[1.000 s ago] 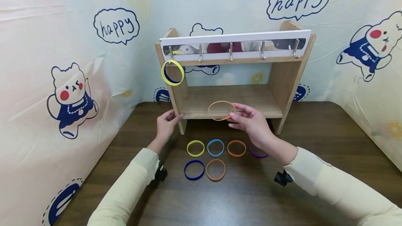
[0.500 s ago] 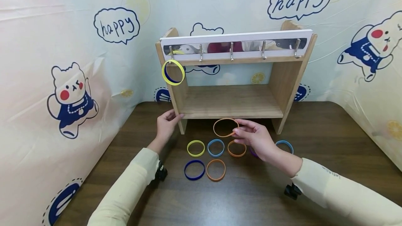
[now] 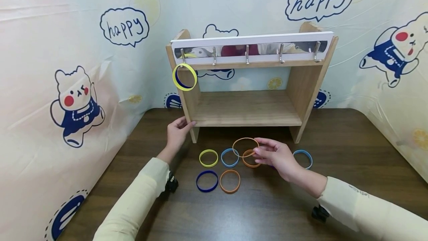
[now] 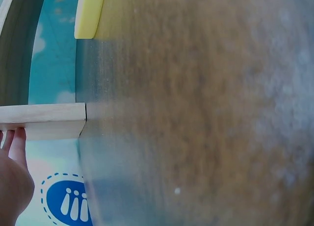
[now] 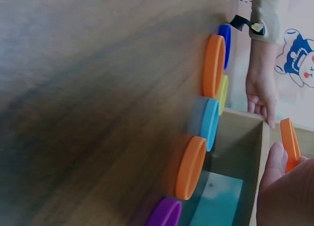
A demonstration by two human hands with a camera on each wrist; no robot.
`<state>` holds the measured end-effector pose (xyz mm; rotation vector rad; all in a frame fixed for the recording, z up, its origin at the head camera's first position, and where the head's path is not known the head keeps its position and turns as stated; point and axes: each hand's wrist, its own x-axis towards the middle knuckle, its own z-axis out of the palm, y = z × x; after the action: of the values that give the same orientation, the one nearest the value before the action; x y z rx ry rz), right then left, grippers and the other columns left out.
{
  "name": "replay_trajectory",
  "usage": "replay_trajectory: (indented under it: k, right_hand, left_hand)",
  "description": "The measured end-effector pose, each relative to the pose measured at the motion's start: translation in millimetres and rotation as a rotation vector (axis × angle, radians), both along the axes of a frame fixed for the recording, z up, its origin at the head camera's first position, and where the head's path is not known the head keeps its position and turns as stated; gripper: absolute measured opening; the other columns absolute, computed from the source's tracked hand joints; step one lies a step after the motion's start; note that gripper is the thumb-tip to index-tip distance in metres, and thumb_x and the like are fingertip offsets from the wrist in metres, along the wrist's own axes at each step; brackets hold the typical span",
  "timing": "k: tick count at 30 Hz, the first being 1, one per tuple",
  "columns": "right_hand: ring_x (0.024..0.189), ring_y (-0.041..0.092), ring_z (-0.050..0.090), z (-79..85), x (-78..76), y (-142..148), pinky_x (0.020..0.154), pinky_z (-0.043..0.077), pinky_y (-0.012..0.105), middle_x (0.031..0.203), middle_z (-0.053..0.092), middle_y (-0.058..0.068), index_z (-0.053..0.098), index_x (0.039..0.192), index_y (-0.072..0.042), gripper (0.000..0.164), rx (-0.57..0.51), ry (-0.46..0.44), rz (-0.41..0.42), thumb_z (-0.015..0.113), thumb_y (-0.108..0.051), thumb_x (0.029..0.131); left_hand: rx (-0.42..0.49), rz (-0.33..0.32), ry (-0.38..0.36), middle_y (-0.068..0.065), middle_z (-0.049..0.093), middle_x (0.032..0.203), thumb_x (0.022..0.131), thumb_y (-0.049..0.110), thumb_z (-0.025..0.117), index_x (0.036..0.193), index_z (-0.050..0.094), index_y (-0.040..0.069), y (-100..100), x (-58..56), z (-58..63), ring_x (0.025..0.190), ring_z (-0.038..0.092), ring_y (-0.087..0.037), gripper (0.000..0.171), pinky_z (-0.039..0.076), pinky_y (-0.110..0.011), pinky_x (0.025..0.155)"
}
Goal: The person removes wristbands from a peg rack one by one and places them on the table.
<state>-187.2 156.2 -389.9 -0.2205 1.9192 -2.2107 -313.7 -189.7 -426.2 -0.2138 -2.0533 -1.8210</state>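
My right hand [image 3: 279, 159] pinches an orange silicone wristband [image 3: 245, 138] between thumb and fingers, above the table and in front of the wooden shelf [image 3: 247, 109]. My left hand [image 3: 177, 134] grips the shelf's left side panel near its foot. Below the held band lie a light blue wristband [image 3: 229, 165] and an orange one [image 3: 251, 165]. Left of them is a yellow wristband [image 3: 208, 166]; nearer lie a dark blue one [image 3: 206, 190] and another orange one [image 3: 229, 191]. The right hand mostly hides a purple wristband [image 5: 166, 213], plain in the right wrist view.
A white rail [image 3: 250, 40] with several metal hooks [image 3: 247, 55] runs along the shelf top. On its leftmost hook hang a yellow wristband [image 3: 174, 81] and a dark blue one. Another light blue wristband [image 3: 311, 158] lies right of my right hand. Printed cloth surrounds the table [image 3: 214, 218].
My right hand has moved down and slightly right, bringing the orange wristband from the shelf board to above the table bands. The right light blue wristband has come into view. My left hand stays put.
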Motion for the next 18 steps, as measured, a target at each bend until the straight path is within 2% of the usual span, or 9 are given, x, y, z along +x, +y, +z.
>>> replay_trajectory:
  k: [11,15,18]
  right_hand:
    - [0.092,0.027,0.068,-11.9,10.5,8,0.078,0.056,0.037,0.098,0.069,0.011,0.044,0.135,0.013,0.049,0.038,-0.024,-0.005,0.064,0.001,0.092]
    - [0.092,0.027,0.068,-15.7,14.9,12,0.079,0.056,0.039,0.1,0.068,0.014,0.042,0.135,0.015,0.049,0.05,-0.036,0.008,0.063,0.001,0.093]
    - [0.093,0.03,0.068,-19.0,18.5,15,0.08,0.056,0.04,0.103,0.066,0.018,0.042,0.134,0.016,0.049,0.061,-0.053,0.021,0.063,0.0,0.093]
  left_hand:
    - [-0.021,0.007,-0.041,-0.019,0.069,0.11,0.082,0.021,0.08,0.117,0.068,-0.002,-1,-0.5,1.0,0.102,0.065,-0.022,0.044,0.054,-0.025,0.08]
    - [-0.004,-0.008,-0.051,-0.019,0.068,0.11,0.083,0.017,0.08,0.117,0.068,-0.003,-1,-0.4,2.4,0.102,0.065,-0.021,0.042,0.054,-0.024,0.08]
    - [-0.007,-0.015,-0.055,-0.021,0.068,0.11,0.083,0.012,0.079,0.117,0.067,-0.005,0,4.1,7.8,0.101,0.065,-0.022,0.04,0.054,-0.024,0.079]
